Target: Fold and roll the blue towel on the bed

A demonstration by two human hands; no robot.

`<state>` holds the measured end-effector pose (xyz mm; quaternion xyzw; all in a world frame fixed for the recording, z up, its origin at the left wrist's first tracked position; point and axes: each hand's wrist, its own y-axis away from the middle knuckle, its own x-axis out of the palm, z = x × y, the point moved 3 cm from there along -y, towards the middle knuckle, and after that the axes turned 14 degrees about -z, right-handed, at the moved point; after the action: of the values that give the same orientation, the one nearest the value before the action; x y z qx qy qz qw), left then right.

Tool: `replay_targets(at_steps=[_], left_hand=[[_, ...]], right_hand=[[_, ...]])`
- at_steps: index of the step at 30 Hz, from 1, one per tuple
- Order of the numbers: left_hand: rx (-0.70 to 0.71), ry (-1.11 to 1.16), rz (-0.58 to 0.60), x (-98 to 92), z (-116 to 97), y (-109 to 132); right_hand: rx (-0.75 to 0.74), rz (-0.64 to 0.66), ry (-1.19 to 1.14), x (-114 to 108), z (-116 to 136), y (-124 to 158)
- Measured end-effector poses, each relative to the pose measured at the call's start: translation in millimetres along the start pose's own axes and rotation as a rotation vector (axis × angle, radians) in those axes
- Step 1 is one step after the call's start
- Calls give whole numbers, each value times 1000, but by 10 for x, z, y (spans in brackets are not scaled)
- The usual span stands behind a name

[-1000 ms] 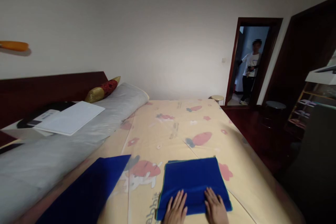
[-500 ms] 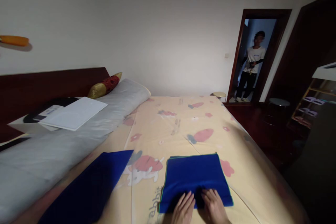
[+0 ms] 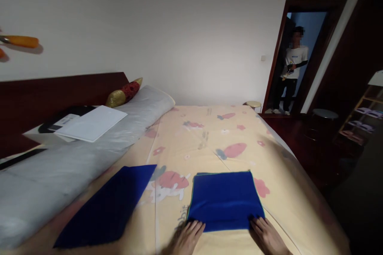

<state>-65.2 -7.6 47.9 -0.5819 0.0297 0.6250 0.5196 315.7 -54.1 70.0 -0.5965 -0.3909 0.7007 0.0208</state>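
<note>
A blue cloth (image 3: 226, 197) with thin green edging lies folded into a near rectangle on the bed, with a soft crease across its lower part. My left hand (image 3: 189, 236) rests at its near left corner, fingers stretched out over the edge. At the near right corner, my right hand (image 3: 265, 231) lies with its fingers extended on the fabric. Both thumbs are hard to make out. A second blue cloth (image 3: 110, 207), angular in outline, lies to the left, apart from both hands.
The bed (image 3: 206, 135) has a cream sheet with carrot and rabbit prints. Along the headboard (image 3: 60, 89) runs a grey plastic-covered roll (image 3: 89, 171) with a white board (image 3: 92, 123) on it. A person (image 3: 295, 61) stands in the doorway. Stools and a rack are on the right.
My hands have slid apart from the middle of the folded cloth's near side to its two near corners. The view has shifted slightly, and the person in the doorway has changed posture.
</note>
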Motion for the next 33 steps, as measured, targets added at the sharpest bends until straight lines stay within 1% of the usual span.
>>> replay_targets(at_steps=[3,6,8,10,12,13,15,17,19,23,27,31,33], left_hand=[[-8,79,51,-2,60,14],[3,120,99,-30,167,57],[-2,94,91,-76,249,83],[-27,95,94,-134,300,63],[-130,158,149,-185,325,-20],[-218,214,197,-201,335,-77],[-409,330,299,-217,354,-186],[-531,407,374,-216,377,-256],[-567,438,423,-200,404,-268],[-616,463,527,-154,438,-178],[-703,428,605,-160,483,-160],[-787,335,595,-253,523,-236],[-777,277,559,-292,438,-289]], right_hand=[[28,-26,29,50,-59,95],[66,-21,58,23,-83,110],[130,-7,41,-27,-89,83],[236,15,-11,-71,-102,34],[362,70,-94,-90,-137,-25],[408,105,-137,-93,-161,-56],[454,157,-202,-108,-218,-111],[453,182,-243,-144,-272,-146],[445,206,-279,-192,-301,-150],[437,281,-364,-261,-285,-118],[457,354,-388,-219,-325,-103],[561,333,-239,-130,-429,-71],[605,271,-121,-60,-358,-67]])
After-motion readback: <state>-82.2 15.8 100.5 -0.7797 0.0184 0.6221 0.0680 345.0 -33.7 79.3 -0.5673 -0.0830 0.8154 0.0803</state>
